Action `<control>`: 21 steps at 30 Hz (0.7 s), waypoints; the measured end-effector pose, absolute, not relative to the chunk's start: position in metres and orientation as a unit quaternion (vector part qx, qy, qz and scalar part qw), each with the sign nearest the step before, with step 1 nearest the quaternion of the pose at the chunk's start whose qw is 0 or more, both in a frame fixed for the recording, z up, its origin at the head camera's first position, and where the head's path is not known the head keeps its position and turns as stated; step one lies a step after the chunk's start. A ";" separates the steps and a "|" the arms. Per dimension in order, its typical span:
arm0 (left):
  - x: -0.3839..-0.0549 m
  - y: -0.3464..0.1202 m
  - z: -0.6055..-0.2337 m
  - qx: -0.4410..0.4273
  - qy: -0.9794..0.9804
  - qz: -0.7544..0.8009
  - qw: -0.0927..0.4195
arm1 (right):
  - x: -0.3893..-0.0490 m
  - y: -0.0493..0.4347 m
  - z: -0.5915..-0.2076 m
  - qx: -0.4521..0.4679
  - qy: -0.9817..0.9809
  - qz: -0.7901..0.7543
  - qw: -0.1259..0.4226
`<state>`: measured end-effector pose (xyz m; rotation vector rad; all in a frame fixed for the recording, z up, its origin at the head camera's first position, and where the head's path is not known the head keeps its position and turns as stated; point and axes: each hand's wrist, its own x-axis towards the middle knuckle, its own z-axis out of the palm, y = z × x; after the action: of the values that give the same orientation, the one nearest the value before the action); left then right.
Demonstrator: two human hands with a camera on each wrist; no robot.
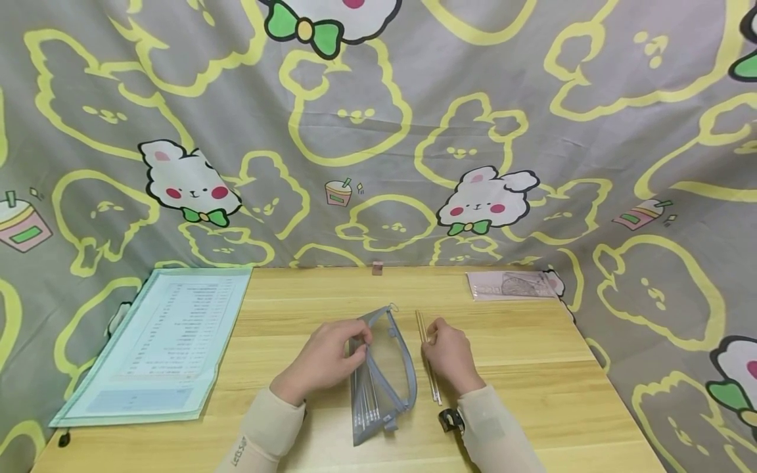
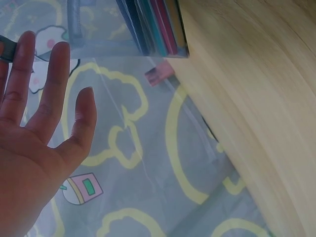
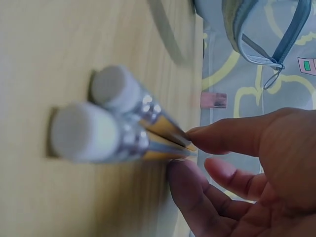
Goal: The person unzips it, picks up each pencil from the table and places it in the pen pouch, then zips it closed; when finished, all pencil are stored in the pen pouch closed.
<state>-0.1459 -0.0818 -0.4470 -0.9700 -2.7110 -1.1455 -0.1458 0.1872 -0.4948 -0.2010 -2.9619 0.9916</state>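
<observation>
A grey mesh zip pouch (image 1: 393, 396) stands unzipped on the table, pencils with pale ends visible inside through its side. My left hand (image 1: 331, 355) pinches the pouch's left upper edge between thumb and fingers. In the left wrist view, coloured pencils (image 2: 157, 24) show through the pouch wall beyond the fingers. Two gold pencils (image 1: 427, 355) lie side by side just right of the pouch. My right hand (image 1: 447, 351) grips them from the right. Close up in the right wrist view, thumb and fingertips pinch their shafts, and their white erasers (image 3: 85, 131) face the camera.
A light blue document folder (image 1: 171, 335) with a printed sheet lies at the left. At the back right is a clear packet (image 1: 511, 285) with ruler-like pieces. A small pinkish block (image 1: 377, 268) sits at the back edge, before a patterned curtain (image 1: 355, 131).
</observation>
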 end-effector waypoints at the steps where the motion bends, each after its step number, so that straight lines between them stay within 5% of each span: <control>1: -0.146 -0.082 -0.447 -0.314 -0.874 -0.370 0.022 | -0.146 0.187 -0.494 -0.068 -0.947 0.315 0.006; 21: -0.145 -0.083 -0.447 -0.321 -0.867 -0.379 0.019 | -0.145 0.188 -0.491 -0.135 -0.939 0.317 0.012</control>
<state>-0.1451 -0.0826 -0.4474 -0.9979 -2.6935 -1.1774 -0.1451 0.1877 -0.4914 -0.4201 -2.9263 0.9892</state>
